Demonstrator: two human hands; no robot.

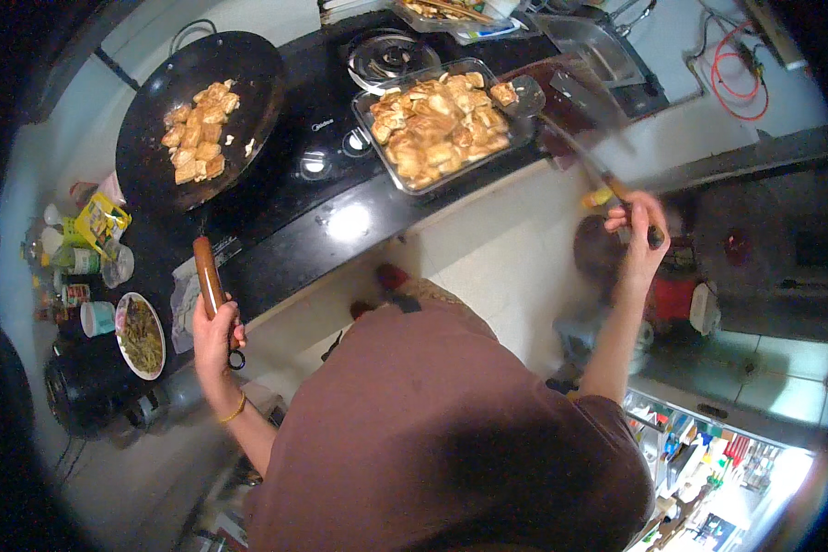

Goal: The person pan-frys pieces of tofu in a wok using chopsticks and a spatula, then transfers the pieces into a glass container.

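Observation:
My left hand [217, 331] grips the brown wooden handle of a dark wok [255, 83], which holds a row of browned tofu-like pieces [196, 134] and a few white crumbs. My right hand [640, 224] is closed round the wooden handle of a metal spatula [528, 98]. On the spatula's head, at the right edge of a clear rectangular container [395, 176], lies one browned piece [504, 94]. Many more browned pieces [441, 124] are heaped in that container, which stands on the black hob and counter.
A plate of dark greens [141, 336], a teal-and-white cup [99, 319] and several bottles and packets stand at left. Behind the container is a burner [392, 56]. A cleaver [583, 96] lies on a dark red board [559, 72] beside the sink [597, 48].

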